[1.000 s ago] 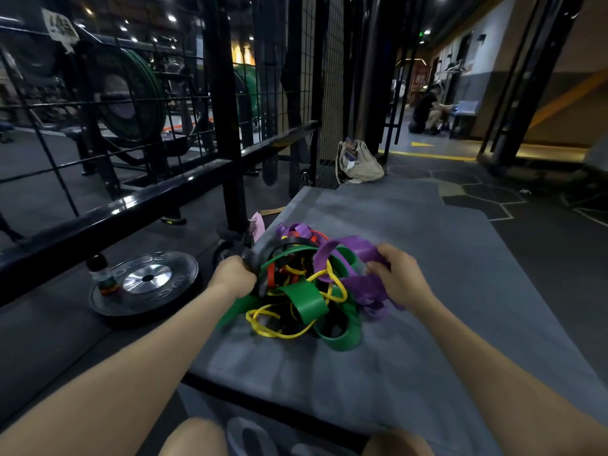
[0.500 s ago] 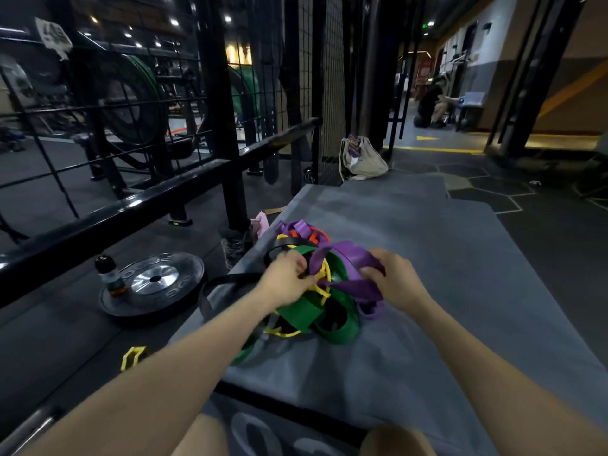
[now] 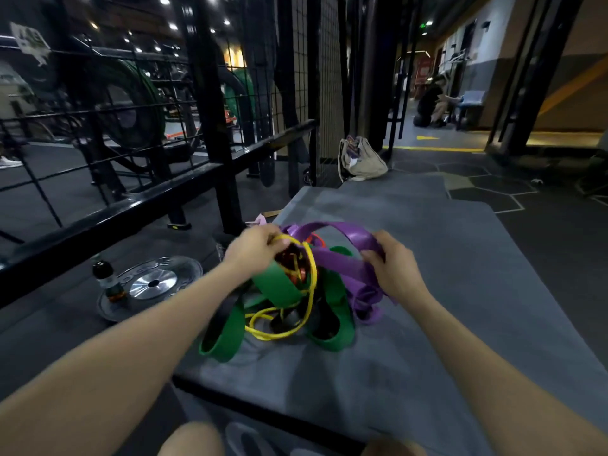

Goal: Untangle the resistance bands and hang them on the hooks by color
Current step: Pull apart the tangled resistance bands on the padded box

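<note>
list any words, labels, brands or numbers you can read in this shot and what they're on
Nothing here reads with certainty.
Round black weight plate with a silver hub: raised letters along its upper rim, too blurred to read.
White sign hung on the black wire cage: dark marks, too blurred to read.
Dark mat edge between the knees: large pale characters, cut off and unreadable.
Small dark bottle standing on the plate: label too small to read.

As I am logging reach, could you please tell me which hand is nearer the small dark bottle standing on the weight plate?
Left. The left hand is right of the small dark bottle; the right hand is farther right.
</note>
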A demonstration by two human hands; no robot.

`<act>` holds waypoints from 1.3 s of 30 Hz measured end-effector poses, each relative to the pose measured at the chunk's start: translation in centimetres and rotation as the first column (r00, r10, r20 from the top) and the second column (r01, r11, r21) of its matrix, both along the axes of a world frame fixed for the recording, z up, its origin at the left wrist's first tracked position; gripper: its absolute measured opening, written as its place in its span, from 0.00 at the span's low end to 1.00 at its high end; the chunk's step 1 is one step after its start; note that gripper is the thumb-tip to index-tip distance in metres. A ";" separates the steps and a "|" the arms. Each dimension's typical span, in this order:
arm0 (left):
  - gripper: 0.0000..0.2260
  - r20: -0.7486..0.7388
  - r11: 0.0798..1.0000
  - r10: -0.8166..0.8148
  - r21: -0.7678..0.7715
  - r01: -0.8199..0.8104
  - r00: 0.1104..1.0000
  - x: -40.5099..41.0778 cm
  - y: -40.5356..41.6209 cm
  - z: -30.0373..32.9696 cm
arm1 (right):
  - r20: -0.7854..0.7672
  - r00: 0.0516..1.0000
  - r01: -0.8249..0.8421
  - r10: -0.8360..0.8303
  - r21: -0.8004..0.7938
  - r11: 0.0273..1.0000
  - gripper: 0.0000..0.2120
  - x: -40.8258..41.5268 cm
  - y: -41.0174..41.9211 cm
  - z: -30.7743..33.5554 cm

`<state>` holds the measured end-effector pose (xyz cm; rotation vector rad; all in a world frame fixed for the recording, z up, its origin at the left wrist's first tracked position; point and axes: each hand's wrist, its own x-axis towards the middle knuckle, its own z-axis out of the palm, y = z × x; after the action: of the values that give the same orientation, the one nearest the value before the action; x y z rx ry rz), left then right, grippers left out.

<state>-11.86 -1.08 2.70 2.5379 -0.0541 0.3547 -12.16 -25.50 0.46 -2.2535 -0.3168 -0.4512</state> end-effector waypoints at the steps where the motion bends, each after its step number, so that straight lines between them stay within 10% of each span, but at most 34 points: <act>1: 0.10 0.035 0.999 0.001 -0.042 0.001 0.999 0.2 0.3 1.2 | 0.018 1.000 -0.013 0.013 0.004 1.000 0.05 0.2 0.7 0.6; 8: 0.10 0.085 0.986 -0.030 -0.158 0.043 0.996 0.1 1.4 4.5 | 0.033 0.999 -0.023 0.022 0.018 1.000 0.06 0.9 2.6 2.3; 18: 0.13 -0.192 0.988 -0.039 0.142 0.067 0.981 -3.1 4.5 -4.1 | -0.222 0.972 0.028 -0.075 -0.208 0.978 0.11 -0.1 1.7 -2.7; 23: 0.09 -0.232 0.984 -0.178 -0.053 0.170 0.956 -4.2 2.3 -5.2 | -0.186 0.977 0.076 -0.107 -0.168 0.983 0.11 -0.7 1.5 -2.2; 31: 0.28 -0.355 0.955 -0.067 0.249 0.163 0.932 -4.5 -3.6 -8.9 | -0.162 0.982 0.078 -0.094 -0.098 0.992 0.08 -1.4 0.9 -0.9; 39: 0.15 -0.328 0.987 -0.002 0.152 0.054 0.945 -4.4 -5.6 -10.1 | -0.181 0.979 0.069 -0.090 -0.117 0.991 0.06 -1.7 0.5 -2.0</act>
<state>-16.23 -6.70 -7.42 2.7167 0.0091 -0.0904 -13.88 -24.96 -1.54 -2.4024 -0.1586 -0.2664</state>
